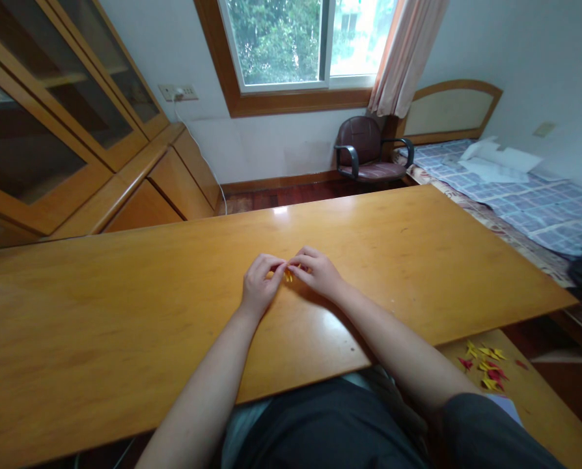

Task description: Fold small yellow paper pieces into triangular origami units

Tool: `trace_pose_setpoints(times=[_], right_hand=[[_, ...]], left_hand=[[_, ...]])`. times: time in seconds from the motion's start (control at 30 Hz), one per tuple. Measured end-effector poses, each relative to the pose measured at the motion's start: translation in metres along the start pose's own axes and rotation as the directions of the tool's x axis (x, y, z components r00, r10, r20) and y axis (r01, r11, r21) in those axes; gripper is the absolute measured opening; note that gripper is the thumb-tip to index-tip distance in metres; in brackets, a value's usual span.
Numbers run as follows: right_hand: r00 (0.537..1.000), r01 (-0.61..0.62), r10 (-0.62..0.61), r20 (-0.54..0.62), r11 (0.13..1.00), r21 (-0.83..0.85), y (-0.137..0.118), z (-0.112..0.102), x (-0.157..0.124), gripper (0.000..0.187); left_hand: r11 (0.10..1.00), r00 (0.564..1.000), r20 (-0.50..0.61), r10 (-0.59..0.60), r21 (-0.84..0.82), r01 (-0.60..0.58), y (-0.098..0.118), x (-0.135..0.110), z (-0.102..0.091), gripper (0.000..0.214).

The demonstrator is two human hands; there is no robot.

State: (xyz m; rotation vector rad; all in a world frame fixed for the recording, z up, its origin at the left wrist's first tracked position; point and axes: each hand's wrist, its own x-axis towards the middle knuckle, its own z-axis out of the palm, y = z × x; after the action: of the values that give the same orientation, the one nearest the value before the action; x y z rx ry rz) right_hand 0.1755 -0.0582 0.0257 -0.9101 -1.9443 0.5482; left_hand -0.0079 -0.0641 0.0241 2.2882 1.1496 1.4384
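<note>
Over the middle of the wooden table, my left hand (262, 284) and my right hand (317, 271) meet at the fingertips. Thumb and fingers of both are pinched on a small folded yellow paper (289, 276). Most of it is hidden behind the fingers, and its exact shape is too small to make out. My left hand grips it from the left side, my right hand from the right.
The glossy wooden table (125, 326) spans the view. Lower right, several small yellow and red folded papers (489, 368) lie on a lower wooden surface (540, 404). Beyond are a brown armchair (366, 146), a bed (530, 202) and a glass-fronted cabinet (120, 163).
</note>
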Motion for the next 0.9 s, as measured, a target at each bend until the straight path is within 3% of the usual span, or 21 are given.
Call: trace_pose_setpoints(times=[0.27, 0.73, 0.9], right_hand=[[0.999, -0.048, 0.047, 0.011, 0.991, 0.123, 0.0021, 0.0003, 0.0011, 0.016], [0.995, -0.088, 0.081, 0.053, 0.985, 0.146, 0.0039, 0.0026, 0.0002, 0.018], [0.990, -0.137, 0.137, 0.015, 0.964, 0.228, 0.0061, 0.0021, 0.0024, 0.021]], left_hand=[[0.998, 0.999, 0.008, -0.034, -0.043, 0.034, -0.0004, 0.0013, -0.0020, 0.010], [0.982, 0.990, 0.050, -0.129, -0.134, 0.135, 0.0031, 0.0017, -0.0029, 0.015], [0.971, 0.984, 0.063, -0.167, -0.163, 0.175, -0.0011, 0.0009, 0.0002, 0.014]])
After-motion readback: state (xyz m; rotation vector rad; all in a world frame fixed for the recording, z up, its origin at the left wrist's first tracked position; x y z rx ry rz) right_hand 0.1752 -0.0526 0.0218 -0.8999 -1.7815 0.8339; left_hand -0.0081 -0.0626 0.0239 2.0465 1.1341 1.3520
